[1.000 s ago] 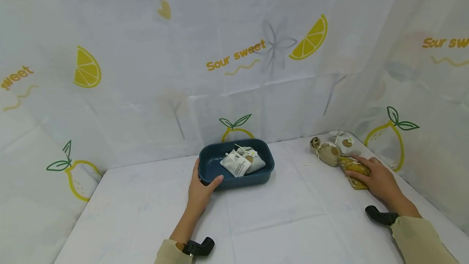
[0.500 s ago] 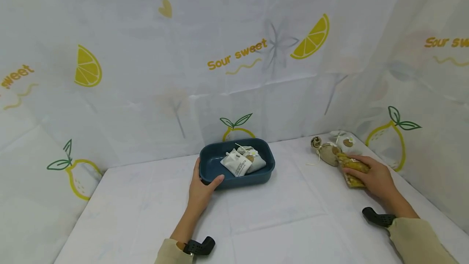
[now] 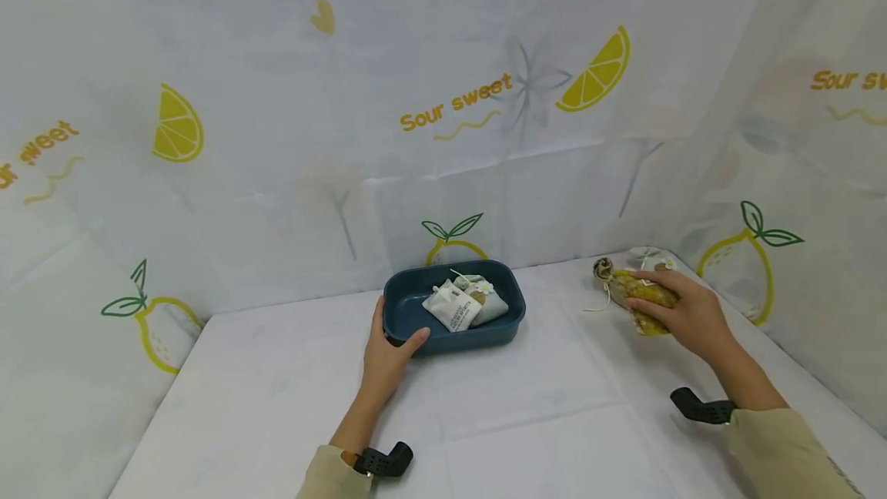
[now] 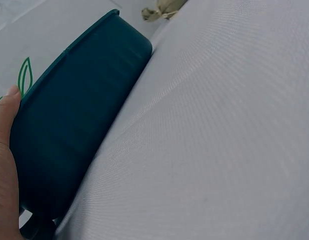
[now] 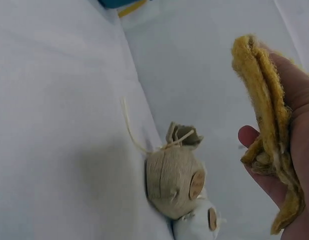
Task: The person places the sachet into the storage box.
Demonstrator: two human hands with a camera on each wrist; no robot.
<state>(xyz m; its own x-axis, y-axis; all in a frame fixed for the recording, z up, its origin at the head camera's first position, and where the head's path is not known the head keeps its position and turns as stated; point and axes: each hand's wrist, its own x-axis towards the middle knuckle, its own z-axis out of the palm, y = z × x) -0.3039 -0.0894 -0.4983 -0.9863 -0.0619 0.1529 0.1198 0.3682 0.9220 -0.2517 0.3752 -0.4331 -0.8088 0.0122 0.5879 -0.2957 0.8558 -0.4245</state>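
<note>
Plainly, the right hand (image 3: 693, 318) had lifted the yellow cloth (image 3: 650, 297) off the table (image 3: 540, 406) and shifted it left, pinched, so it partly hid the brown pouch (image 5: 172, 180) from the head view. Well apart, the left hand (image 3: 385, 354) still gripped the tray (image 3: 464, 343) holding two white pouches (image 3: 490, 308).

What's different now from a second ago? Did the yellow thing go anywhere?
Yes! The right hand lifted the yellow bundle off the table and carried it left, toward the blue tray, so it now covers much of the brown pouch in the head view. The left hand stayed holding the tray, and the two pale pouches stayed inside it.
</note>
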